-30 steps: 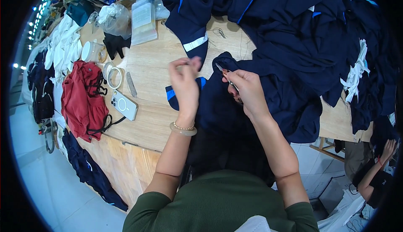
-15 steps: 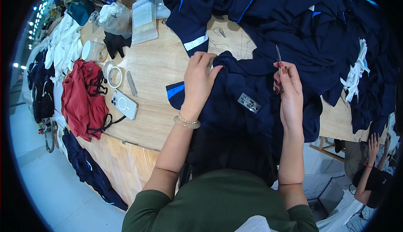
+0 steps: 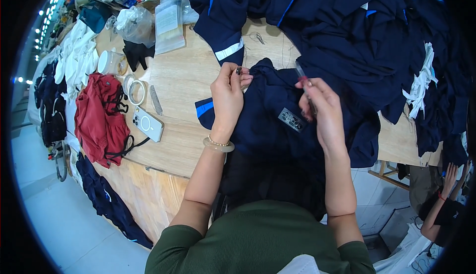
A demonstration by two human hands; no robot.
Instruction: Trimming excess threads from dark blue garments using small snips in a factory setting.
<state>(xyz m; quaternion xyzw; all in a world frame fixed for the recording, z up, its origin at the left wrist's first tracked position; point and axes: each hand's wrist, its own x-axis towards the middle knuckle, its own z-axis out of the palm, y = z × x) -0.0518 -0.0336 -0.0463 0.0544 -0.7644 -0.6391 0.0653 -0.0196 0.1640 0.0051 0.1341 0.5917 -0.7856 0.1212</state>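
Observation:
A navy garment [image 3: 267, 110] with a shiny grey patch [image 3: 291, 120] on its front lies over the table edge and toward my lap. At its upper left edge, my left hand [image 3: 229, 88] is closed, thumb drawn in against the fingers. Its fingertips reach the bunched cloth; whatever they pinch is too small to make out. Above the garment's right part my right hand [image 3: 323, 103] grips slim metal thread snips [image 3: 300, 70], blades pointing up and left. Motion blurs that hand a little. A bright blue and navy cloth end [image 3: 204, 108] sticks out left of my left wrist.
More navy garments [image 3: 347, 31] heap up at the back and right, with white strips [image 3: 421, 80] on them. To the left are a phone [image 3: 148, 123], tape rolls [image 3: 137, 92], a grey blade-shaped piece [image 3: 155, 99], a red cloth bag [image 3: 101, 120] and plastic bags [image 3: 135, 25]. Another person's hand [image 3: 450, 179] shows far right.
My right hand has moved left with the snips, over the garment. My left thumb has come off the cloth and drawn back to the left against the fingers.

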